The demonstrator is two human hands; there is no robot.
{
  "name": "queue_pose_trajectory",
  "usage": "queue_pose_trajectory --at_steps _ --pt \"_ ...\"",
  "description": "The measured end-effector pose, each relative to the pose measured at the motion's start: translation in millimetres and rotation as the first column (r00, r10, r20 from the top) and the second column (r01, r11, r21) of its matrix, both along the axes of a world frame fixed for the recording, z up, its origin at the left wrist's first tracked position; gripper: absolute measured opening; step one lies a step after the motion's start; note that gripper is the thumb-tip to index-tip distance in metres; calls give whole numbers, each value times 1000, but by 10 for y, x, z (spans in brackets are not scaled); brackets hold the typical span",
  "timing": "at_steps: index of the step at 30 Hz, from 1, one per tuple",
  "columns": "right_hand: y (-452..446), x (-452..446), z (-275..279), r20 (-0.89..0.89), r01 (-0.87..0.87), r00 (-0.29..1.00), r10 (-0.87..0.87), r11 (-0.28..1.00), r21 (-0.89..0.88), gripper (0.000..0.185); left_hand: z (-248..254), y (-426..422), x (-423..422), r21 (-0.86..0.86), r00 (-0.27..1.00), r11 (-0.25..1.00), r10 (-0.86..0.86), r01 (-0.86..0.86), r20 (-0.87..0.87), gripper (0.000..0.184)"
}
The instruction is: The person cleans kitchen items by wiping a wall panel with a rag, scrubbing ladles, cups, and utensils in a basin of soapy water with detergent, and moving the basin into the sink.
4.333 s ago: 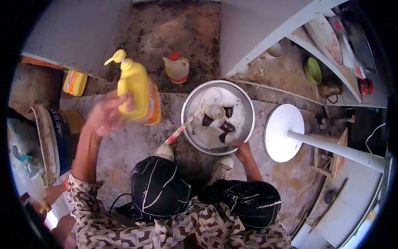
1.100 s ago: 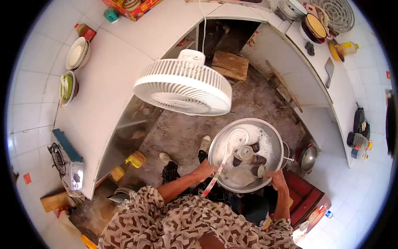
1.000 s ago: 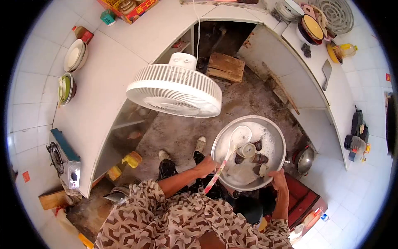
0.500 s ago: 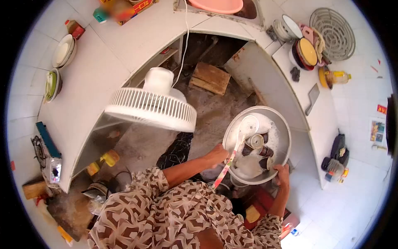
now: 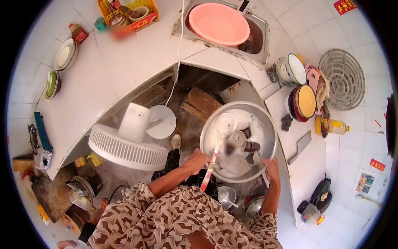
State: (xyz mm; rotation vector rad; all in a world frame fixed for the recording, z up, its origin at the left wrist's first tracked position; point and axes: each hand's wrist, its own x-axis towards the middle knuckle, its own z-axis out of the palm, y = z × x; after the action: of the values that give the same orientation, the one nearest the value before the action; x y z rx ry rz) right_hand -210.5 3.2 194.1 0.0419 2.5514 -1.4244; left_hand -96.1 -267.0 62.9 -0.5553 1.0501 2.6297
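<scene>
A wide metal basin of sudsy water is held up off the floor between my two hands. My left hand grips its left rim, and my right hand grips the lower right rim. Inside lie several dark cups or jars, partly in the foam, and a round metal-rimmed one. A white ladle rests in the basin; its flowered handle sticks out over the rim beside my left hand.
A standing fan is ahead on the left. Beyond is a sink with a pink basin. The right counter bears bowls and a cleaver. Another person's hand shows at the lower left.
The basin has been lifted from the floor, and both hands now hold it. The yellow bottle left my left hand earlier. The view has advanced towards the sink, and the fan appears further left.
</scene>
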Motion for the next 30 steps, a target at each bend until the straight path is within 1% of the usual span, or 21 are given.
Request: queue_pose_trajectory --at_steps 1,2,3,4,6,8,9,12,13,14,15,16,18,22,23,25,26,27,28,29,30 --pt "-191 -55 61 -6 -60 998 60 998 7 16 106 -153 45 38 1000 999 16 -15 -25 31" --pt "-136 140 307 -43 -143 989 142 989 -31 16 81 105 196 -83 992 989 116 -119 -49 34" --pt "-180 313 518 -67 -144 987 143 989 -11 22 186 170 320 -91 977 980 163 -177 -138 33" --pt "-38 190 444 -100 -252 965 241 959 -127 29 291 185 428 -84 953 970 203 -226 -224 33" --pt "-103 430 673 -132 -262 963 235 932 -252 37 394 228 746 -373 860 844 182 -386 -477 31" --pt "-295 981 954 -198 -348 934 298 883 -314 40 483 182 1311 -420 807 793 145 -441 -572 32" --pt "-309 382 1019 -181 -367 929 322 859 -358 41 657 177 795 -362 839 840 182 -403 -513 33" --pt "-342 436 1317 -209 -472 881 423 812 -345 42 943 210 863 -218 867 878 325 -425 -377 28" --pt "-323 553 1448 -198 -494 870 452 806 -327 44 1055 247 963 -217 847 858 362 -466 -389 27" --pt "-289 690 1547 -225 -524 851 475 798 -296 41 1176 289 1115 -11 833 881 443 -473 -331 25" --pt "-212 882 1640 -249 -548 833 493 794 -263 39 1296 329 1265 194 816 853 520 -484 -252 23" --pt "-84 345 1216 -228 -545 837 497 793 -274 36 1014 401 792 113 822 858 512 -501 -247 21" --pt "77 340 1174 -223 -523 851 476 810 -267 42 1026 478 789 17 795 844 512 -536 -326 18" --pt "343 509 1207 -228 -486 872 433 820 -303 46 1232 554 985 63 801 847 521 -528 -296 12" --pt "329 302 1107 -191 -476 879 436 819 -321 46 1175 537 859 78 788 820 567 -567 -240 11" --pt "335 19 938 -136 -432 901 412 821 -374 46 1031 473 713 9 811 835 537 -550 -231 13" --pt "349 -155 821 -115 -404 912 393 818 -409 46 861 438 642 -36 827 845 513 -534 -230 15" --pt "363 -357 698 -86 -372 923 375 817 -440 46 566 396 564 -221 819 825 408 -520 -403 15" --pt "309 -552 586 -60 -339 935 349 834 -436 47 273 354 485 -382 783 744 296 -548 -547 18" --pt "201 -799 489 -38 -302 947 318 849 -434 48 504 418 533 -345 792 751 370 -563 -486 16" --pt "39 -1068 414 -38 -308 943 330 828 -469 52 742 460 573 -214 817 811 455 -544 -353 13"
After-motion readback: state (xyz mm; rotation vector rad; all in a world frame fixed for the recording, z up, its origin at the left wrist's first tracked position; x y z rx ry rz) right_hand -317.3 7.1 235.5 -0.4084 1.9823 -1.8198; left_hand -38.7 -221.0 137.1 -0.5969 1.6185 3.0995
